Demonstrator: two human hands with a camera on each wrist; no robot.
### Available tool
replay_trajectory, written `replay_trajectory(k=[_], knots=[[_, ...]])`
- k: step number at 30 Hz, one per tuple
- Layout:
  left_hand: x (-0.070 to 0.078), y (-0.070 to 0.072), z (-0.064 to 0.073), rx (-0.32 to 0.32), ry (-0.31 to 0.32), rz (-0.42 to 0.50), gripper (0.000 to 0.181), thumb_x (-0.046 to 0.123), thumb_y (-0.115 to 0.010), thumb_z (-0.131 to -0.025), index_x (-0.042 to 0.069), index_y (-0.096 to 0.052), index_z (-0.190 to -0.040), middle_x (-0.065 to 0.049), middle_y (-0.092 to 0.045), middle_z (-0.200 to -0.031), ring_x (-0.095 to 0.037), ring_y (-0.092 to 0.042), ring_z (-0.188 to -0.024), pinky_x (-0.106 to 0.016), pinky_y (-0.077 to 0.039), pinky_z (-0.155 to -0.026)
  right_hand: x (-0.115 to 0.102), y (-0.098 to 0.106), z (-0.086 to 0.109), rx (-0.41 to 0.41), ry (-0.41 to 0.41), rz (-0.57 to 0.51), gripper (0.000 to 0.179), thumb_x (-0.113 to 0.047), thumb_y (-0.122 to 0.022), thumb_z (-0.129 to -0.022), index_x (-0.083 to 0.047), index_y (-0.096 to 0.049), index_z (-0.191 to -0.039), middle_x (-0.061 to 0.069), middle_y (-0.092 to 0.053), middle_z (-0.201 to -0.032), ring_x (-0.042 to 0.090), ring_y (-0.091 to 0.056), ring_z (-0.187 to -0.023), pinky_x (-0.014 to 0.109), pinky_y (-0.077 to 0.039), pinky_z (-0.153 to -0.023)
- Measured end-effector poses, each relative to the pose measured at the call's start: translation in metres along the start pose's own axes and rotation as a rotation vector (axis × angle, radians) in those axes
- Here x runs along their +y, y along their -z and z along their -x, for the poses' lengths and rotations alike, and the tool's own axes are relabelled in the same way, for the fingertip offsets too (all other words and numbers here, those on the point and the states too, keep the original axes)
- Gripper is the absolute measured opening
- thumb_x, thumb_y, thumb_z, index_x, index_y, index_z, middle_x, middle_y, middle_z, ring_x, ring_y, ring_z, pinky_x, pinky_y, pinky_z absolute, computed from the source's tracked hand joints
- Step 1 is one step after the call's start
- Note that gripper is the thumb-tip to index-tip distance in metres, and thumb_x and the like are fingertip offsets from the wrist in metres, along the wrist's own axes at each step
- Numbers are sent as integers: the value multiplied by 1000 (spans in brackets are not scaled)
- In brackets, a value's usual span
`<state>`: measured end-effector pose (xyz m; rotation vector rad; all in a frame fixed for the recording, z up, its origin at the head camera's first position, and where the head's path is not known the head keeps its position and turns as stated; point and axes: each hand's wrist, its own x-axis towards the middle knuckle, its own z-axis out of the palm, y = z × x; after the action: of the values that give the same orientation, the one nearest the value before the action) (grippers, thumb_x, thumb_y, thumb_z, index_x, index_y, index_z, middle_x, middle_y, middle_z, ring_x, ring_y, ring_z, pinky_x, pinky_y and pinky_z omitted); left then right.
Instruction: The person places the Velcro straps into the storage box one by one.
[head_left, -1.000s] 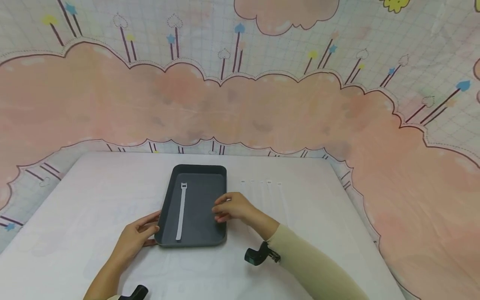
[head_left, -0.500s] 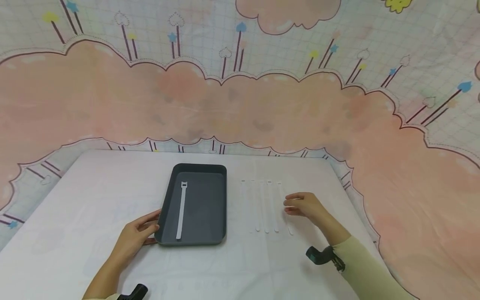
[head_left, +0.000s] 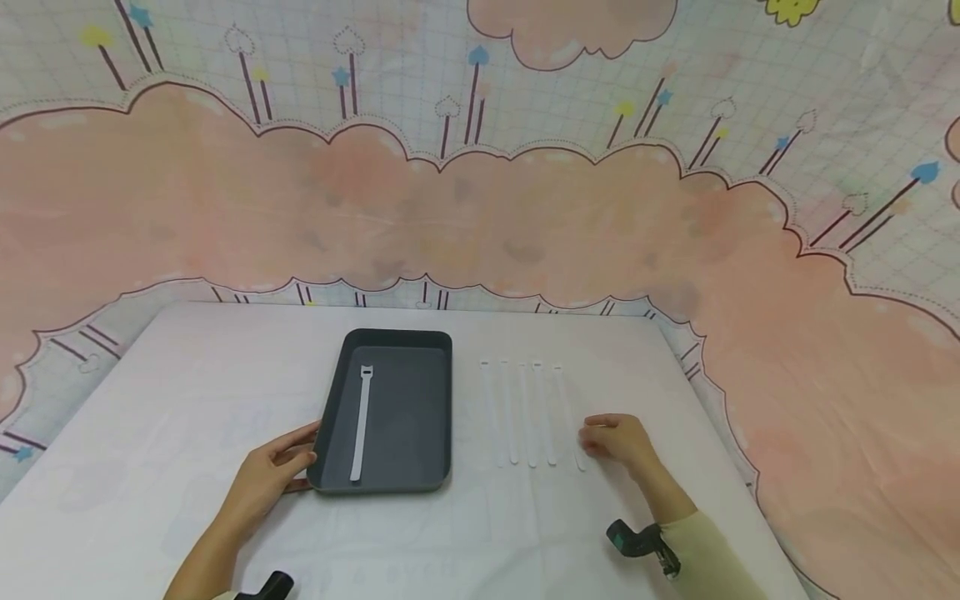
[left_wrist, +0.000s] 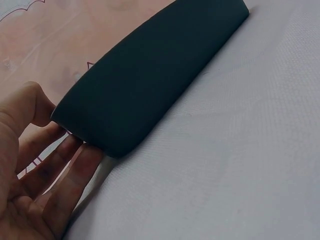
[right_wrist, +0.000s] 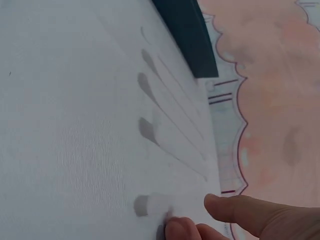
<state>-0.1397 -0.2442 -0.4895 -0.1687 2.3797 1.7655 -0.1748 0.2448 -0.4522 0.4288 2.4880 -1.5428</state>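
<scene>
A dark grey rectangular tray [head_left: 412, 408] lies on the white table, with one white slotted-head strap [head_left: 362, 425] lengthwise inside it. My left hand [head_left: 262, 479] holds the tray's near left corner; in the left wrist view its thumb is at the rim and the fingers touch the outer wall. To the tray's right, several similar white straps [head_left: 543, 417] lie side by side, faint against the cloth. My right hand [head_left: 618, 437] is low beside the rightmost strap [head_left: 568, 417]. In the right wrist view, its thumb [right_wrist: 235, 207] and fingertips are apart, close to that strap; contact is unclear.
A white cloth [head_left: 420, 542] covers the table. Behind and around it hangs a pink cloud-patterned backdrop [head_left: 465, 225]. Black wrist cameras [head_left: 637, 540] are worn on both forearms.
My right hand has moved from the tray's right side over to the rightmost strap and then lowered toward its near end. My left hand and the tray stay in place.
</scene>
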Motion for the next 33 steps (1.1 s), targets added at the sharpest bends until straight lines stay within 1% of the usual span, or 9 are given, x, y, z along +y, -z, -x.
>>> replay_trajectory(k=[5, 8, 11, 14, 18, 20, 28, 33], knots=[[-1, 0, -1, -1, 11, -3, 55, 14, -59, -97, 4, -42, -148, -28, -47, -144, 10, -61, -92, -27, -60, -76, 2, -11, 4, 106, 54, 186, 30, -9, -73, -85, 9, -69, -108, 19, -74, -94, 18, -69, -77, 29, -58, -69], [-1, 0, -1, -2, 19, -1, 55, 14, -59, -97, 4, -42, -148, -28, -47, -144, 9, -61, -93, -28, -60, -76, 3, -17, 6, 152, 69, 267, 28, -9, -75, -82, 7, -72, -105, 16, -74, -93, 19, -67, -79, 31, -57, -69], [-1, 0, -1, -1, 21, -2, 56, 14, -59, -96, 4, -42, -148, -27, -47, -144, 9, -61, -93, -28, -60, -76, 5, -23, 6, 186, 75, 285, 26, -7, -76, -80, 6, -73, -102, 14, -74, -88, 19, -66, -76, 31, -57, -67], [0, 0, -2, -2, 18, 3, 55, 14, -59, -96, 4, -42, -148, -28, -47, -144, 8, -61, -93, -28, -60, -76, 6, -27, 6, 223, 99, 312, 24, -7, -77, -78, 5, -74, -99, 12, -74, -84, 19, -67, -74, 31, -56, -67], [1, 1, -2, -4, 10, 10, 55, 13, -58, -97, 3, -42, -148, -28, -47, -144, 8, -61, -92, -28, -60, -76, 5, -32, 7, 266, 142, 370, 20, -5, -78, -77, 4, -74, -95, 10, -73, -79, 21, -67, -75, 35, -56, -68], [1, 1, -2, -2, 6, 10, 55, 12, -58, -97, 2, -42, -148, -29, -47, -143, 8, -61, -92, -28, -60, -75, 5, -34, 7, 280, 151, 384, 19, -4, -78, -76, 4, -74, -93, 10, -73, -78, 22, -68, -75, 36, -56, -68], [1, 1, -2, -5, 13, -4, 55, 13, -58, -97, 4, -42, -148, -27, -47, -144, 7, -62, -94, -28, -60, -75, 1, -37, 7, 295, 135, 369, 18, -2, -76, -77, 5, -74, -94, 11, -72, -79, 24, -66, -76, 38, -55, -69], [0, 1, -2, -6, 9, -19, 54, 13, -57, -97, 4, -43, -148, -26, -48, -144, 6, -62, -96, -28, -60, -75, 2, -36, 7, 283, 140, 351, 20, -2, -76, -76, 6, -73, -94, 12, -72, -80, 25, -67, -76, 39, -55, -70]])
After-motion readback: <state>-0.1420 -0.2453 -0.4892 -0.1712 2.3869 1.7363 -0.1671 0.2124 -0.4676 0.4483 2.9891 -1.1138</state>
